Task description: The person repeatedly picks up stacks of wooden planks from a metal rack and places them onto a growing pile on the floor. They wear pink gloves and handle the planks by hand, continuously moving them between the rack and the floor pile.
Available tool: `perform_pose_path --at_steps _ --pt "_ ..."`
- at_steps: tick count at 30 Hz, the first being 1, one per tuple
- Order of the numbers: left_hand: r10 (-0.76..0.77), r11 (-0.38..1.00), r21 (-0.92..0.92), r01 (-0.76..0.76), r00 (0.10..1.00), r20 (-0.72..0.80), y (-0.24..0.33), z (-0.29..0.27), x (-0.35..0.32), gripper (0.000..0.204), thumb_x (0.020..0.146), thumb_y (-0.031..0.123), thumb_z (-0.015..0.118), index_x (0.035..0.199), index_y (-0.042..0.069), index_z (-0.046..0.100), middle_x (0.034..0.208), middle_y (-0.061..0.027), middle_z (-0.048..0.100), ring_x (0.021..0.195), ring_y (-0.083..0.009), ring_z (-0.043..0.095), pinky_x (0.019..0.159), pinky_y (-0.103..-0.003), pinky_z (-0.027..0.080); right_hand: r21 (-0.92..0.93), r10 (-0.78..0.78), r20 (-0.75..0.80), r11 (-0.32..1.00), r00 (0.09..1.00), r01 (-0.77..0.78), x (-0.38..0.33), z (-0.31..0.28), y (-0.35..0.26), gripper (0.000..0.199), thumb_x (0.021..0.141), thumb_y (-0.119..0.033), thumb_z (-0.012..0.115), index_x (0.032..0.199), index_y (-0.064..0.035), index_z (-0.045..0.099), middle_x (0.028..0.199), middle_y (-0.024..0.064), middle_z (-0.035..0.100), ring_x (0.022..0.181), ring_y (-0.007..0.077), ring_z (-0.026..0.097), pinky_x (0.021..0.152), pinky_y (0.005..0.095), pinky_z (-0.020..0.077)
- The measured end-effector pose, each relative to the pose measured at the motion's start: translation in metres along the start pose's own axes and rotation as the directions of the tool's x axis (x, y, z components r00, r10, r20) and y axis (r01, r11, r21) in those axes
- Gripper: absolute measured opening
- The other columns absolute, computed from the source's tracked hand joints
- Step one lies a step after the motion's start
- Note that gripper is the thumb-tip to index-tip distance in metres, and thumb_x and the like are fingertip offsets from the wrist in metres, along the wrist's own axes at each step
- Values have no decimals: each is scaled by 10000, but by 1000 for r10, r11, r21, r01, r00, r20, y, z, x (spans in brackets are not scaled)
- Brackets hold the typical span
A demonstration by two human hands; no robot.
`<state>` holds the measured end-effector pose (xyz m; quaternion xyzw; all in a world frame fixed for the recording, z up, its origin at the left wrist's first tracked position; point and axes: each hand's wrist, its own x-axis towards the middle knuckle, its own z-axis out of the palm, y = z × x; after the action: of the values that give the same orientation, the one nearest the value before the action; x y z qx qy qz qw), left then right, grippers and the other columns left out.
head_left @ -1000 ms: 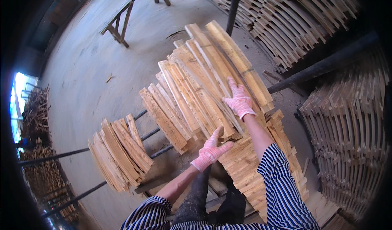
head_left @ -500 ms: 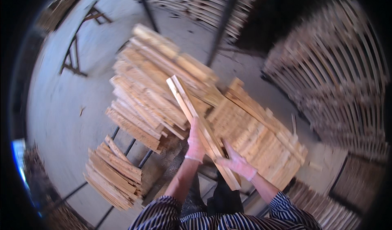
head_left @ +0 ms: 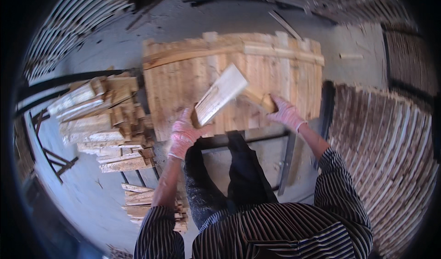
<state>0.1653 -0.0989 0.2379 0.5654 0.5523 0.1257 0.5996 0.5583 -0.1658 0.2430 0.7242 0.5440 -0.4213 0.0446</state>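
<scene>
Both my hands wear pink-and-white knit work gloves. My left hand (head_left: 183, 132) is closed on the near end of a pale wooden board (head_left: 223, 93), which slants up and away to the right. Across from it, my right hand (head_left: 285, 113) grips the end of a narrower yellowish board (head_left: 258, 98). That board's other end runs toward the first one; whether the two touch I cannot tell. Both boards are over a wide layer of boards (head_left: 179, 84) laid side by side, with one long strip (head_left: 280, 51) lying crosswise along its far side.
To the left lies a loose pile of boards (head_left: 92, 135), with a smaller pile (head_left: 140, 201) nearer me. Dark metal rails (head_left: 288, 162) run under the work. Tall stacks of slats (head_left: 372, 158) stand at the right, and more (head_left: 78, 24) at the far left.
My view has swung to the right, from the loose pile to the flat layer. The boards, earlier held together in both hands, are now apart at the near ends, one in each hand.
</scene>
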Motion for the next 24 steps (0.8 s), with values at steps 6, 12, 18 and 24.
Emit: perform_pose_path --at_steps 6,12,18,24 --pt "-91 575 812 -100 978 185 -60 58 32 876 674 373 893 1441 177 519 1377 -141 559 1338 -363 477 1172 -487 338 -507 176 -89 839 980 -197 -14 5 196 844 686 -314 883 1444 -271 513 1347 133 581 1304 317 533 1160 440 374" --pt "25 455 882 -126 991 128 -127 118 59 916 687 390 891 1465 138 481 1381 -142 533 1373 -378 430 1198 -509 300 -562 -83 -67 827 994 31 8 52 221 785 711 -299 868 1410 -266 512 1295 89 576 1307 305 514 1177 490 328" --pt "64 649 747 -146 988 137 -148 119 46 788 788 339 826 1464 117 487 1407 -194 508 1386 -409 407 1198 -555 272 -318 -302 -321 927 898 198 13 94 243 758 627 -134 878 1332 -226 616 1163 110 578 1125 339 558 1048 484 424" --pt "-19 467 881 -80 995 100 -133 117 47 720 800 263 739 1467 143 497 1430 -161 500 1396 -413 393 1215 -577 229 -386 -160 -161 918 974 87 13 90 218 904 654 -120 876 1459 -277 498 1336 155 510 1261 387 494 1154 502 367"
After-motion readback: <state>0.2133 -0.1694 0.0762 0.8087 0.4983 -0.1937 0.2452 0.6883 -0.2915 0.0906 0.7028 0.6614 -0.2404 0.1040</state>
